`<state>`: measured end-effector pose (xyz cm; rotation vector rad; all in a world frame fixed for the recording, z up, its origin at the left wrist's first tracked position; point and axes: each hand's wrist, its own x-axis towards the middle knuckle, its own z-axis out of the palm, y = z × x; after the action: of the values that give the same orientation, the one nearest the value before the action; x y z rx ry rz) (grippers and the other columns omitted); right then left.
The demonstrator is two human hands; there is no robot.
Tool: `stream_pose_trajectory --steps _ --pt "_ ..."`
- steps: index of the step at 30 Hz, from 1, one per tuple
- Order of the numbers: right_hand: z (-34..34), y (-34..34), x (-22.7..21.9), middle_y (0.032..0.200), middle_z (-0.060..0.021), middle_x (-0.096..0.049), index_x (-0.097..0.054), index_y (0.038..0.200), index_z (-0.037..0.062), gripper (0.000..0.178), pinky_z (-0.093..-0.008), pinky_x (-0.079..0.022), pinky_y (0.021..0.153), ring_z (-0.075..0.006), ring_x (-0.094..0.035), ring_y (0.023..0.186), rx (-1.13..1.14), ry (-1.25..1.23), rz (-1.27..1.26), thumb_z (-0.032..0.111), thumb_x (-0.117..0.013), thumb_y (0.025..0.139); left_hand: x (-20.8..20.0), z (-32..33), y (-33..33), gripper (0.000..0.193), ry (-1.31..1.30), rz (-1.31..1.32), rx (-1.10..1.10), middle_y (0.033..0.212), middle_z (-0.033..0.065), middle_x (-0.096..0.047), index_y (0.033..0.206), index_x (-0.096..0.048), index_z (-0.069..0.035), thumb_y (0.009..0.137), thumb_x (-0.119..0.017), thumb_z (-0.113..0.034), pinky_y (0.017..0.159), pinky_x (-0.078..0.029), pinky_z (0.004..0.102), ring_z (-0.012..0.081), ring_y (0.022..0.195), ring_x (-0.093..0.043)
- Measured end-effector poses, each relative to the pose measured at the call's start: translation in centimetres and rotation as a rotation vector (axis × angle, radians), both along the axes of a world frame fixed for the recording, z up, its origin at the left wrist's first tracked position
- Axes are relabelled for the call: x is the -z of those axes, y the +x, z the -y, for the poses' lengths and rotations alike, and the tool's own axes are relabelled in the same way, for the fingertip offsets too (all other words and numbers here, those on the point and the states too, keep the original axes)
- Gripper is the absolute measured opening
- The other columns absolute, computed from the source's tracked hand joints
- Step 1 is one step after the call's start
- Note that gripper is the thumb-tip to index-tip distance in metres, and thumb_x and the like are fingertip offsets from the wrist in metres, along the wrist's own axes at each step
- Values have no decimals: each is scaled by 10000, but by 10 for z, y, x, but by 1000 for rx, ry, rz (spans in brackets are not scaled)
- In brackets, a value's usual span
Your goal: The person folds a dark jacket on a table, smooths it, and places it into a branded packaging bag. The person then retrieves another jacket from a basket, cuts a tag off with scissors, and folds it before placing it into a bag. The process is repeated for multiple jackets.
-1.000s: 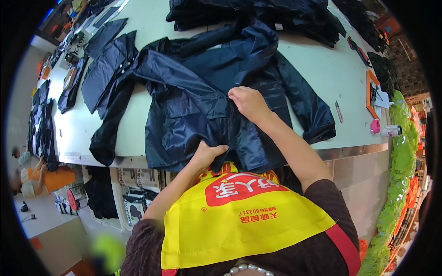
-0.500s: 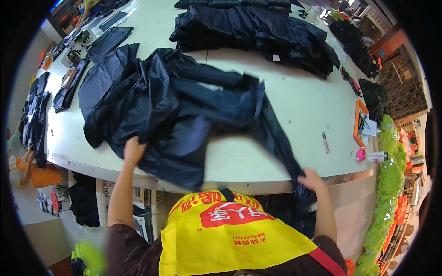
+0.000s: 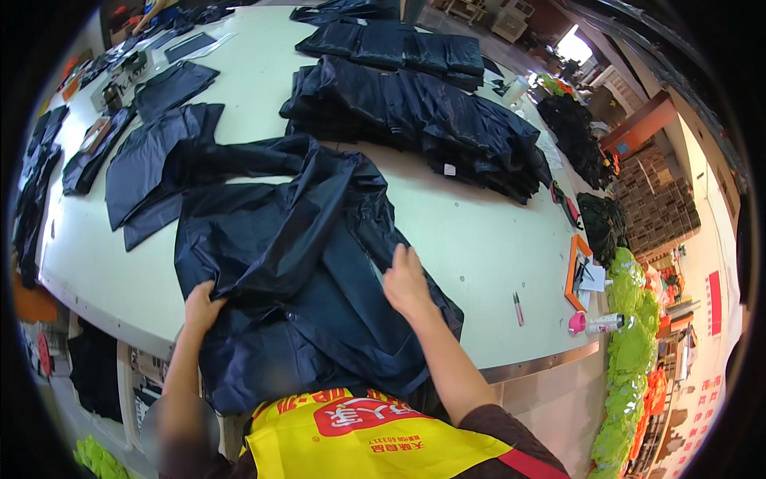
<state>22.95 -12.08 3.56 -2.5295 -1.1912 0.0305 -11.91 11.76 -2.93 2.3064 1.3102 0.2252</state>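
A dark navy jacket (image 3: 351, 275) of thin, slightly shiny cloth lies crumpled on the white table, its lower part hanging over the near edge against my yellow apron (image 3: 351, 447). My left hand (image 3: 204, 307) pinches the jacket's left side near the table edge. On the jacket's right side, my right hand (image 3: 407, 283) has its fingers curled onto the cloth beside a long seam. One sleeve stretches to the upper left, partly over a folded dark garment (image 3: 140, 172).
A tall stack of dark garments (image 3: 415, 120) stands at the far middle, with flat folded ones (image 3: 391, 48) behind. To the right on the white table (image 3: 479, 247) lie a pen-like tool (image 3: 519, 310), an orange frame (image 3: 573, 275) and a small bottle (image 3: 605, 322). Bright green material (image 3: 630, 351) is heaped beyond the right edge.
The jacket has been turned and drawn nearer, over the table's front edge. My right hand has let go of the sleeve end low on the right and moved up and left onto the jacket.
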Motion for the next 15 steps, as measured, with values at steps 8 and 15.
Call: stream_pose_trajectory --steps 8,15 --pt "-25 47 67 989 -170 -528 -476 1040 17 552 -454 -451 751 -337 -523 940 18 -51 168 412 -709 733 18 23 6 275 383 145 -23 791 135 -547 829 -543 -30 616 -705 -94 681 -423 420 331 800 -534" --pt "-1 133 3 948 -137 -640 -566 1053 -27 405 -385 -502 761 -234 -613 868 232 156 -1216 206 -704 751 20 -17 -25 275 6 166 -82 829 193 -586 812 -551 22 642 -715 -118 704 -437 412 395 812 -545"
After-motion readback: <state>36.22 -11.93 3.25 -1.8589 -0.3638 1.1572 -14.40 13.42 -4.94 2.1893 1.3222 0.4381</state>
